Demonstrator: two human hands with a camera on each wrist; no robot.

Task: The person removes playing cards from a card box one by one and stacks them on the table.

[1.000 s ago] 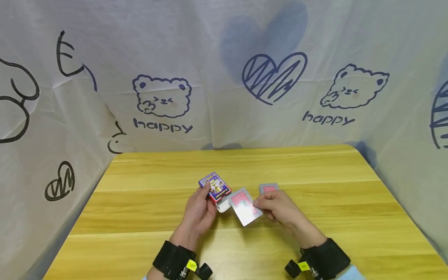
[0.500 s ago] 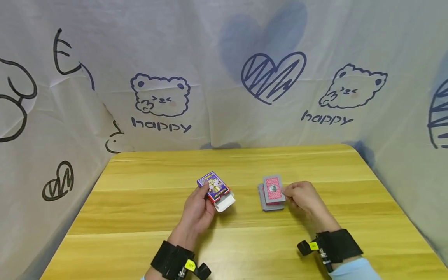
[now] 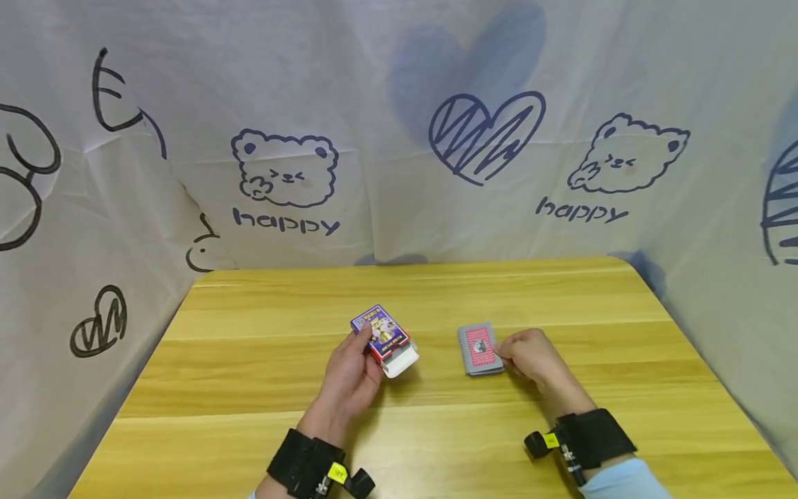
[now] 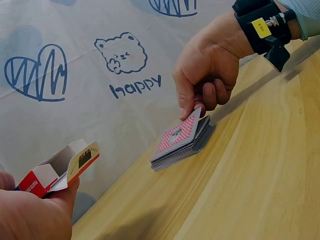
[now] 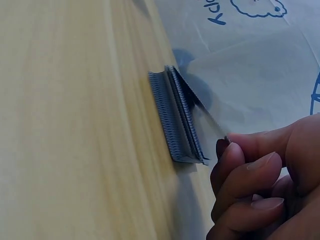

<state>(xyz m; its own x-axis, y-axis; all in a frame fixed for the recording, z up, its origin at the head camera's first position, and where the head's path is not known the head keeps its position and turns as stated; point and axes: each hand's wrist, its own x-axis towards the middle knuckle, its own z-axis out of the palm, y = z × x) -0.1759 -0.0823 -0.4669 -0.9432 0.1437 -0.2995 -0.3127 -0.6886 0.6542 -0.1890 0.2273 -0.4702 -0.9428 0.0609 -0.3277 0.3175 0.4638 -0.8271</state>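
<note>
On the wooden bench (image 3: 262, 388) walled by a cartoon-printed cloth (image 3: 287, 173), the left hand (image 3: 349, 378) grips an open card box (image 3: 383, 336) in curled fingers, while the right hand (image 3: 530, 355) pinches the top card's edge on the card stack (image 3: 479, 348) lying mid-bench.

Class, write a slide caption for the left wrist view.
Right hand pinches the top card of the deck; card box open.

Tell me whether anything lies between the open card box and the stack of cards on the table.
Nothing visible does: only bare table separates the card box in the left hand from the card stack the right hand touches.
</note>
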